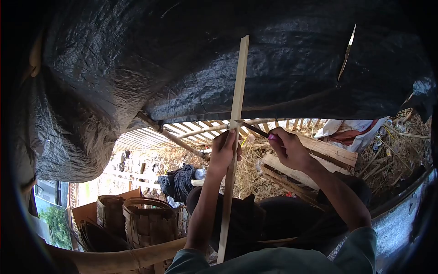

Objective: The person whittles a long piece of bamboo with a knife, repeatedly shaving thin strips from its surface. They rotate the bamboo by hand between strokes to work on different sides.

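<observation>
A long, pale bamboo strip runs nearly upright through the middle of the head view, from above my hands down to my lap. My left hand is closed around its middle, thumb pressed on the strip's face. In my right hand is a knife with a narrow dark blade and a pinkish-purple handle end. The blade points left, and its tip meets the strip just above my left thumb. Whether the edge cuts into the strip cannot be made out.
Split wood pieces lie on straw to the right, near a white and red sack. Woven baskets stand at lower left behind a bamboo pole. Black plastic sheeting hangs ahead, above a slatted bamboo fence.
</observation>
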`<move>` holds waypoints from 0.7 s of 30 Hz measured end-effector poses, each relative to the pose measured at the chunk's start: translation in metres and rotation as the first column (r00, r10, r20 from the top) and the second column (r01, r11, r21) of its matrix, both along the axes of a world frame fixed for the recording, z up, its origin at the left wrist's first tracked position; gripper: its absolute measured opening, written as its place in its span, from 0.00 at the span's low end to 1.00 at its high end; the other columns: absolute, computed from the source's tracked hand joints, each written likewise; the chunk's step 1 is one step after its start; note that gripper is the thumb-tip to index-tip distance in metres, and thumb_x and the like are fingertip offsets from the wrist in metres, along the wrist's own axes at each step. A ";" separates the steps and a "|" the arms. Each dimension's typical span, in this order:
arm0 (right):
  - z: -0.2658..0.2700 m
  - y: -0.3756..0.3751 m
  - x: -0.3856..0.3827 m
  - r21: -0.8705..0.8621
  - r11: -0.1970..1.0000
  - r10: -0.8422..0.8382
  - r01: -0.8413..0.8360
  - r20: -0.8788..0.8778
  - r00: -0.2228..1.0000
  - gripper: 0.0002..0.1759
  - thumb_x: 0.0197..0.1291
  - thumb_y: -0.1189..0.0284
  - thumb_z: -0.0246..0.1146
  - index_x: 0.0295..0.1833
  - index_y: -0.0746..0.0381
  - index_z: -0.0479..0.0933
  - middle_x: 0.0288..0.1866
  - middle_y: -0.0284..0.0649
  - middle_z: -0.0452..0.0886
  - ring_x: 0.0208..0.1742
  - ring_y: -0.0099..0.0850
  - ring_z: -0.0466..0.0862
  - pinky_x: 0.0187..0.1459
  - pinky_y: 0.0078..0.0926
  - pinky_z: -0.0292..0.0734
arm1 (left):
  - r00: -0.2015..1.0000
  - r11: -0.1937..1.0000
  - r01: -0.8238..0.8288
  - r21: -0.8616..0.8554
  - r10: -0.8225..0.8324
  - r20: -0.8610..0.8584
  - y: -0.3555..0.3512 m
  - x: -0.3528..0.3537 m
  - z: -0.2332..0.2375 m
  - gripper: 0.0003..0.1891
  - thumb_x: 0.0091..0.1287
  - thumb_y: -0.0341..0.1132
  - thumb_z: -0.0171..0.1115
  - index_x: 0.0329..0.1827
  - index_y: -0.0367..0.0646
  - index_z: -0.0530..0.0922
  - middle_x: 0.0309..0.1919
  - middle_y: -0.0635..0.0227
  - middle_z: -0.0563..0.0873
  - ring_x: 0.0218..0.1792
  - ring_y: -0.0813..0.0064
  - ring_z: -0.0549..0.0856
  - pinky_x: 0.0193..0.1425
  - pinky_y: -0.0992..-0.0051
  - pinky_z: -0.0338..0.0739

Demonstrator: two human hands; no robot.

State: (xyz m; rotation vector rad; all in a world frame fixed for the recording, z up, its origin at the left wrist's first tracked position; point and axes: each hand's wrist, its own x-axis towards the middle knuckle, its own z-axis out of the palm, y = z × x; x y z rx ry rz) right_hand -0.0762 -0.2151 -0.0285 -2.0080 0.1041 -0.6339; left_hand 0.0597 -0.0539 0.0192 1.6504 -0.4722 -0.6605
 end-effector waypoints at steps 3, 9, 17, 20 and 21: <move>-0.003 0.006 -0.002 -0.035 0.999 0.028 -0.028 -0.014 1.000 0.13 0.68 0.66 0.53 0.46 0.66 0.72 0.25 0.47 0.77 0.24 0.43 0.80 0.28 0.38 0.72 | 0.998 0.999 0.000 0.035 0.002 -0.058 -0.001 -0.002 -0.005 0.23 0.76 0.49 0.41 0.33 0.40 0.73 0.14 0.70 0.73 0.10 0.80 0.71 0.15 0.78 0.67; -0.014 0.011 0.003 -0.028 0.989 0.140 -0.142 -0.053 0.989 0.13 0.70 0.66 0.50 0.44 0.65 0.75 0.29 0.49 0.79 0.31 0.48 0.81 0.35 0.41 0.74 | 0.995 0.996 0.027 0.086 -0.018 -0.101 -0.012 -0.024 -0.014 0.22 0.75 0.50 0.39 0.33 0.41 0.72 0.12 0.69 0.72 0.09 0.77 0.70 0.13 0.77 0.65; -0.009 0.011 -0.004 -0.136 0.987 0.077 -0.087 -0.072 0.994 0.18 0.67 0.58 0.53 0.36 0.64 0.74 0.22 0.48 0.79 0.26 0.47 0.82 0.30 0.41 0.76 | 0.946 0.981 0.182 0.063 -0.157 -0.282 -0.018 -0.036 -0.030 0.21 0.73 0.47 0.40 0.32 0.40 0.75 0.15 0.67 0.75 0.13 0.76 0.74 0.17 0.77 0.71; -0.020 0.007 0.000 -0.318 0.948 -0.023 0.024 0.009 1.000 0.23 0.67 0.53 0.52 0.32 0.63 0.77 0.16 0.46 0.77 0.20 0.44 0.81 0.26 0.40 0.76 | 0.923 0.973 0.224 0.050 -0.195 -0.331 -0.018 -0.040 -0.041 0.21 0.72 0.47 0.42 0.36 0.39 0.78 0.14 0.66 0.75 0.13 0.76 0.75 0.16 0.76 0.72; -0.019 0.006 0.000 -0.349 0.937 -0.023 0.011 -0.031 0.999 0.25 0.67 0.52 0.51 0.31 0.63 0.78 0.15 0.45 0.76 0.20 0.44 0.81 0.26 0.40 0.76 | 0.931 0.975 0.209 0.076 -0.175 -0.321 -0.020 -0.041 -0.039 0.21 0.72 0.47 0.42 0.36 0.39 0.78 0.14 0.66 0.75 0.12 0.76 0.75 0.16 0.76 0.72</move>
